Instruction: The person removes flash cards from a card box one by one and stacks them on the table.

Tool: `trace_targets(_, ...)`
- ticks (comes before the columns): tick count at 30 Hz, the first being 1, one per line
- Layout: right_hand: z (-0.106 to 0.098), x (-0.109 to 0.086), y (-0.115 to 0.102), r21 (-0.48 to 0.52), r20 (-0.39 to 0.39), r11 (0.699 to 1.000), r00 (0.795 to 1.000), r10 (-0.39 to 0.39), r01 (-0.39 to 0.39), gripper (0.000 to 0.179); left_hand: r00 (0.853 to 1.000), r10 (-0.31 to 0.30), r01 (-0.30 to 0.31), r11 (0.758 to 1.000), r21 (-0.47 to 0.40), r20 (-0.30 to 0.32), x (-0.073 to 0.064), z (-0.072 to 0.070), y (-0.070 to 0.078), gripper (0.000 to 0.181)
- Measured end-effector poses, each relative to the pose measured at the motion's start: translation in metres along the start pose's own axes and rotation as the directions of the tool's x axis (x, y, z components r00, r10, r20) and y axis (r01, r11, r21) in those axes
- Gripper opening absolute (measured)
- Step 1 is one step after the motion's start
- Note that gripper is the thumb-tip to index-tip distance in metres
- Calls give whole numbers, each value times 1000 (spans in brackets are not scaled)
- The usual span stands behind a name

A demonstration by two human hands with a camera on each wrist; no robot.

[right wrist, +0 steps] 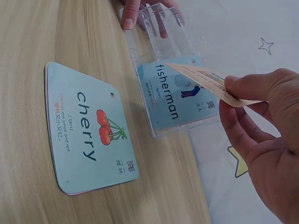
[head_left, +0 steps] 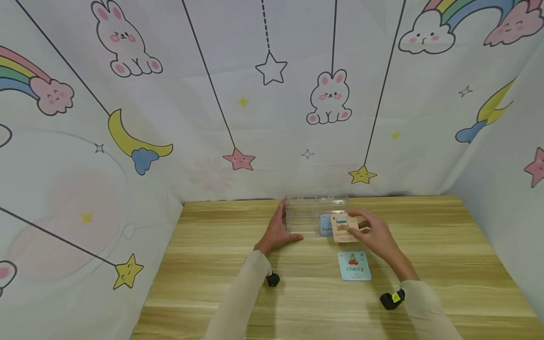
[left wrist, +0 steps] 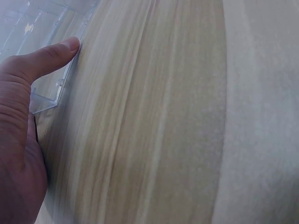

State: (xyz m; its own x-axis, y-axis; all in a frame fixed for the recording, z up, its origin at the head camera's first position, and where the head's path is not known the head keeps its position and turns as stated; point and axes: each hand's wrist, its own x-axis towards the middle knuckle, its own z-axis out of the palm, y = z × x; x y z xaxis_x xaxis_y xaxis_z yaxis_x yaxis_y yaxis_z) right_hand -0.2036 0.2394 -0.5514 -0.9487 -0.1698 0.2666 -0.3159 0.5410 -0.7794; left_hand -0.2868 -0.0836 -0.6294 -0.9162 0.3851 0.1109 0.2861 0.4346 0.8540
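Observation:
A clear plastic card rack (head_left: 302,222) stands at the back of the table, with a blue "fisherman" flash card (right wrist: 175,93) in its right part. My left hand (head_left: 277,232) holds the rack's left end, its thumb (left wrist: 53,56) along the front edge. The other left fingers are partly hidden behind the plastic. In my right hand (head_left: 373,232) a pale orange flash card (head_left: 341,235) with a small picture is pinched between thumb and fingers. That card is tilted in front of the blue one and overlaps it in the head view.
A stack of light blue flash cards with "cherry" (head_left: 354,266) on top lies on the wooden table (head_left: 306,302), in front of the rack. Right behind the rack hangs a white printed cloth (head_left: 280,174), with further cloth at both sides.

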Motion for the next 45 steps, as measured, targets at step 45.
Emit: trace_targets(45, 1, -60, 17, 158, 148, 960, 967, 207, -229, 48, 1000, -1, 2, 1000, -13, 14, -2, -1, 3, 136)
